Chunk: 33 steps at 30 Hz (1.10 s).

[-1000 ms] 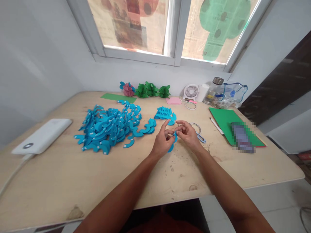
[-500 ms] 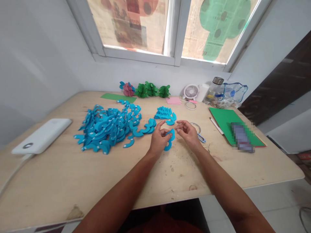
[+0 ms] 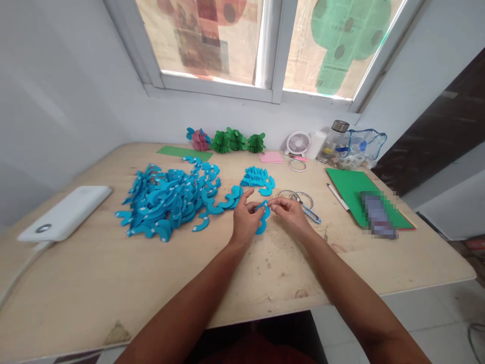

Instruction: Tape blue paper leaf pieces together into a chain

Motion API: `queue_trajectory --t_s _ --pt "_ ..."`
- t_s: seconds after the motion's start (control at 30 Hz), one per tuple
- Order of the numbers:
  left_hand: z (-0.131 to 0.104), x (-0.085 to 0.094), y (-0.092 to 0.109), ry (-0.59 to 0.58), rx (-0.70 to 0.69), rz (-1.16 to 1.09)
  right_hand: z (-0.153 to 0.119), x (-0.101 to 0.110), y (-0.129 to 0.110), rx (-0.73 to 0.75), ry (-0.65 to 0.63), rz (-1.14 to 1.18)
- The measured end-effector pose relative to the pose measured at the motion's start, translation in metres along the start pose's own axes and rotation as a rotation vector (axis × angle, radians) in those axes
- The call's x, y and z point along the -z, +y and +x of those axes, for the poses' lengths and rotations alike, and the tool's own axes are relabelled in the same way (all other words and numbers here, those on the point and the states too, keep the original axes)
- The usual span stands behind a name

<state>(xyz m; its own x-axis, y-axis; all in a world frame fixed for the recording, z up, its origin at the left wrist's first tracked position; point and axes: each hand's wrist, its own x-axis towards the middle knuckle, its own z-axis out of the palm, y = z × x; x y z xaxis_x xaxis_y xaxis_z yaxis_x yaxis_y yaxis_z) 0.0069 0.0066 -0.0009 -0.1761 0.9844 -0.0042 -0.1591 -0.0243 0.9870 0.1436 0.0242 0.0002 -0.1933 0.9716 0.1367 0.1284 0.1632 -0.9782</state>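
Observation:
Between its thumb and fingers, my left hand (image 3: 246,217) holds a blue curved paper cutout (image 3: 262,226). The cutout hangs over the table in front of me, and a small white patch shows at its upper end. My right hand (image 3: 290,212) is closed in a pinch at that upper end. Whatever lies between its fingertips is too small to make out. To the left is a big heap of blue paper cutouts (image 3: 166,199), many with white patches. Beyond my hands lies a smaller overlapping row of blue cutouts (image 3: 257,177).
A blue cutter (image 3: 310,213) and metal rings lie right of my hands. Farther right are a pen (image 3: 337,196) and green sheets (image 3: 348,189). A white power bank (image 3: 66,212) lies left. Paper figures (image 3: 235,140), a small fan (image 3: 298,143) and a bottle (image 3: 334,140) stand at the back.
My right hand has moved left and down to the cutout's upper end, uncovering more of the blue cutter and rings. My left hand keeps its hold, almost in place.

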Motion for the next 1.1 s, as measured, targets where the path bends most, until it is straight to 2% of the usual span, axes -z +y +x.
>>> queue_trajectory --t_s 0.43,0.83,0.97,1.1 --pt "-0.004 -0.0021 0.0043 0.017 0.026 -0.053 -0.0005 -0.0032 0.0011 -0.042 0.073 0.061" --pt "-0.0026 -0.0015 0.001 0.044 -0.007 -0.058 -0.0012 -0.0059 -0.0003 -0.014 0.052 0.042" --pt "-0.0025 -0.0015 0.0 0.058 -0.061 -0.023 -0.0016 -0.0073 0.0003 0.043 0.052 -0.051" --pt "-0.0028 -0.0009 -0.0007 0.086 -0.119 0.033 -0.0049 -0.0099 -0.0019 0.157 0.078 -0.31"
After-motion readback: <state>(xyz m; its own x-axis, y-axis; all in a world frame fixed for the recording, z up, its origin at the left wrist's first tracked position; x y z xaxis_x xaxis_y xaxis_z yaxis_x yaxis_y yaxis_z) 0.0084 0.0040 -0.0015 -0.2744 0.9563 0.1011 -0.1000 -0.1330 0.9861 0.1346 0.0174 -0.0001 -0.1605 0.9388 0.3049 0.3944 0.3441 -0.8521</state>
